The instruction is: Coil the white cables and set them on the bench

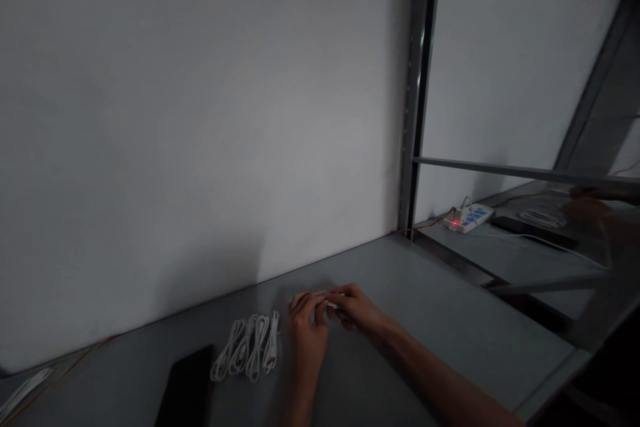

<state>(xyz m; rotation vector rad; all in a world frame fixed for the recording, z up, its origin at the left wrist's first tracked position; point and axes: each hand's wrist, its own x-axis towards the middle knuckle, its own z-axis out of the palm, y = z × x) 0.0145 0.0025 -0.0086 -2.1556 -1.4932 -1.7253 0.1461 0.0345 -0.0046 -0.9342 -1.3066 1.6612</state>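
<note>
My left hand (307,313) and my right hand (353,307) meet just above the grey shelf top, close to the wall. Both have their fingers closed around a small white piece, seemingly part of a white cable (329,302); most of it is hidden by the fingers. Left of my left hand, several folded white cables (249,347) lie side by side in a row. A flat black object (187,383), possibly a tablet, rests left of those cables, cut off by the lower edge.
More white cable (25,390) and a thin orange wire (83,363) lie far left. A dark metal upright (416,93) and crossbar (490,168) divide off the right bay. Beyond stand a lit power strip (467,218), a black slab (533,232) and another person's blurred hand (595,203).
</note>
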